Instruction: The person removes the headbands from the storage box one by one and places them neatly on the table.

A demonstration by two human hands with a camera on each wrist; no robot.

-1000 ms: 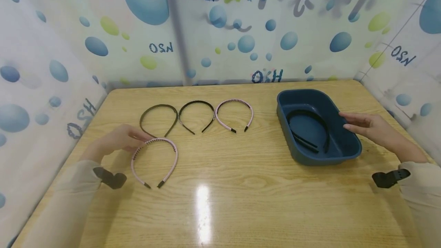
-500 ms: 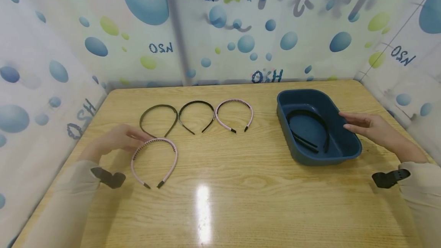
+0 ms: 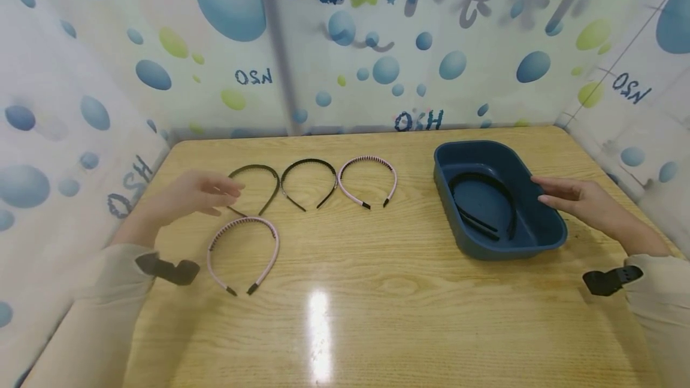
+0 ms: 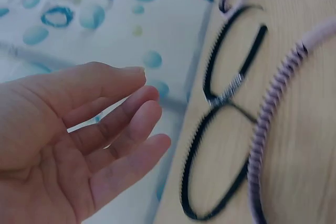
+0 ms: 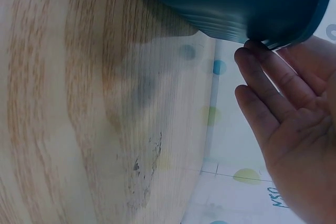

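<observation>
My left hand [image 3: 196, 196] is raised at the left with its fingers loosely bent and nothing held. It overlaps the left side of a dark thin headband [image 3: 259, 166] in the head view. Just below lies a pink ridged headband [image 3: 245, 219], its ends towards me. A black headband [image 3: 309, 160] and another pink headband [image 3: 366, 157] continue the back row. At the right, my right hand [image 3: 584, 202] rests its extended fingertips on the side of a dark blue plastic basin [image 3: 501, 251]. Black headbands [image 3: 480, 175] lie inside the basin.
Everything stands on a light wooden table [image 3: 399, 316]. A white curtain [image 3: 426, 76] printed with blue and green dots closes off the back and sides. A bright light reflection [image 3: 319, 334] shows near the front.
My left hand has lifted off from beside the near pink headband and moved up and back, its fingers spreading. The right hand, basin and headbands stay in place.
</observation>
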